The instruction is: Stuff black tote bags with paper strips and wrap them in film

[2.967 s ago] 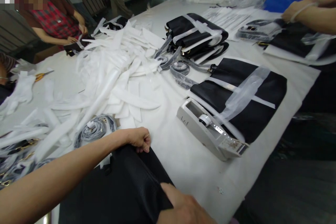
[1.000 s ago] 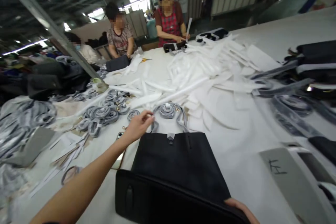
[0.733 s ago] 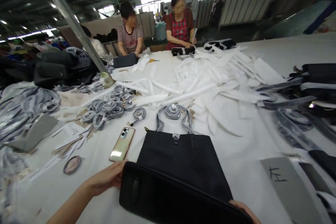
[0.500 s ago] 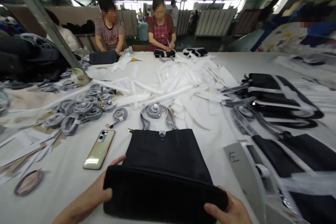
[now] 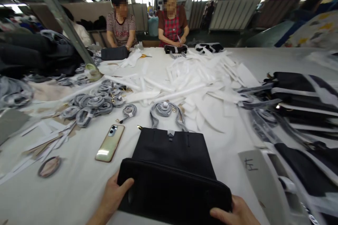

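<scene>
A black leather handbag (image 5: 171, 168) lies flat on the white table (image 5: 79, 193) right in front of me, its base toward me. My left hand (image 5: 113, 193) grips the base's left corner, thumb on top. My right hand (image 5: 233, 212) clasps the base's right corner, partly cut off by the frame's bottom edge. The bag's wrapped grey handles (image 5: 165, 110) stretch away at its far end.
A gold phone (image 5: 110, 143) lies left of the bag. Coiled wrapped straps (image 5: 92, 103) pile further left, white paper strips (image 5: 200, 77) in the middle, stacked black bags (image 5: 301, 91) at right. A grey tape dispenser (image 5: 266, 186) sits near right. Two people (image 5: 171, 21) work at the far edge.
My left hand came back from the wrapped handles to the bag's left corner. Both hands now hold the base, and my view has swung to face the far end of the table.
</scene>
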Demonstrator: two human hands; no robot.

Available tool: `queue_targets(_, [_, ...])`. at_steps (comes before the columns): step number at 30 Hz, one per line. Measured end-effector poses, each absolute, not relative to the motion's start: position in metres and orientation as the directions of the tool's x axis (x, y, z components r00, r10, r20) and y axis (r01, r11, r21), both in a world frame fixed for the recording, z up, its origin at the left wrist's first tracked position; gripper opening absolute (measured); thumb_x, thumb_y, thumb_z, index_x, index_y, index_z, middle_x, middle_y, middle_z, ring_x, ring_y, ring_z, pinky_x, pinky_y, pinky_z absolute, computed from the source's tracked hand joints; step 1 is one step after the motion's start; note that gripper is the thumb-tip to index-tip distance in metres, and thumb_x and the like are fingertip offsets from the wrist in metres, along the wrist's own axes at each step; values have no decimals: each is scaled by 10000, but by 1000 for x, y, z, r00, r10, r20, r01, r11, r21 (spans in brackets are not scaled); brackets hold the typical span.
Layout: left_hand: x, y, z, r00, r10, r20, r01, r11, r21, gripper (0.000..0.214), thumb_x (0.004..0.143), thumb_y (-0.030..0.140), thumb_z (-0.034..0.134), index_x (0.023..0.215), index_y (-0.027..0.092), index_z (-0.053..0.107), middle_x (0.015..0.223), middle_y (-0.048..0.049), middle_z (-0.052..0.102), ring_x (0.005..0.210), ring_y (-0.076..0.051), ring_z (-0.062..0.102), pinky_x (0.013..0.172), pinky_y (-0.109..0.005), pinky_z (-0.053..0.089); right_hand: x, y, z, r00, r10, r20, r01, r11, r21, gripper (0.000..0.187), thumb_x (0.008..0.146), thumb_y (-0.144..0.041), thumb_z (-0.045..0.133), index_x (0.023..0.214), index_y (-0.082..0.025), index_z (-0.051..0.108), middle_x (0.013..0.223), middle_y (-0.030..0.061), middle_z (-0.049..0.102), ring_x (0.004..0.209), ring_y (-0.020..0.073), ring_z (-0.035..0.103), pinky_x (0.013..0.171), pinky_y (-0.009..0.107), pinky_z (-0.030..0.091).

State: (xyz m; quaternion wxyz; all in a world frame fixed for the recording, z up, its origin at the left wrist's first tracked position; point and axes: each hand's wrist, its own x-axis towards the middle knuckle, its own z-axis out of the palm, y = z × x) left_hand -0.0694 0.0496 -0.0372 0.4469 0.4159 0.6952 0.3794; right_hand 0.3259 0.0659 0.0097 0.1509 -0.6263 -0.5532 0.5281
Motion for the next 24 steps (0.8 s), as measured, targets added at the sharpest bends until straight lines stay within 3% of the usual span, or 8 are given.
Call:
queue_targets(3, [-62,51,-36,-302,909,-286,272,370,888,467,726,523,642,997,143,664,911,-49,733,888,-279,664,785,-340,542,329,71,-10,-158,862,-481,541,-332,-773,339,675,-516,647,712,-179,662,722,32,706,731,270,638,644,292,511])
queue_targets(8, [-55,53,-32,-385,889,-248,386,399,832,510,768,573,582,1076,174,665,1014,-59,716,1007,-290,634,880,-382,505,322,79,-22,-117,872,-475,551,-340,-762,492,733,-633,535,846,-180,687,888,66,737,893,319,659,759,330,526])
queue_targets(12, [-54,54,-35,-467,869,-165,570,438,695,546,766,637,529,1037,188,682,951,-80,689,957,-304,627,881,-441,485,315,78,-25,-26,902,-430,611,-326,-721,522,772,-645,478,912,-183,676,962,88,732,958,331,650,823,369,502])
queue_targets(16, [-63,48,-48,-434,894,-108,721,417,553,523,782,637,462,959,201,691,844,-81,648,903,-317,605,872,-485,471,309,71,-15,83,928,-362,657,-324,-681,503,779,-606,520,976,-170,671,981,116,723,962,357,642,848,437,475])
queue_targets(18, [-70,46,-55,-365,926,-96,768,357,532,480,785,597,450,937,212,693,827,-79,640,895,-319,596,877,-490,462,305,69,-6,85,918,-388,548,-368,-751,488,768,-595,563,957,-161,681,974,116,724,960,347,643,843,431,483])
queue_targets(20, [-77,45,-62,-274,956,-108,799,288,528,436,787,549,449,955,227,690,838,-76,641,900,-311,593,877,-470,464,301,67,1,45,884,-465,271,-459,-846,469,773,-580,592,946,-153,682,965,101,727,949,311,653,824,395,505])
queue_targets(22, [-81,47,-65,-219,967,-128,822,254,510,416,787,526,449,947,227,690,827,-75,642,883,-308,598,853,-450,476,297,64,5,-27,844,-535,-48,-536,-843,429,777,-538,631,943,-145,679,946,90,730,914,274,667,807,363,518])
queue_targets(24, [-83,49,-67,-233,958,-165,831,284,478,423,790,530,441,916,211,689,794,-79,640,849,-315,606,813,-449,489,295,61,3,-76,827,-558,-245,-558,-793,380,759,-480,688,925,-138,680,920,87,732,865,248,676,804,352,519])
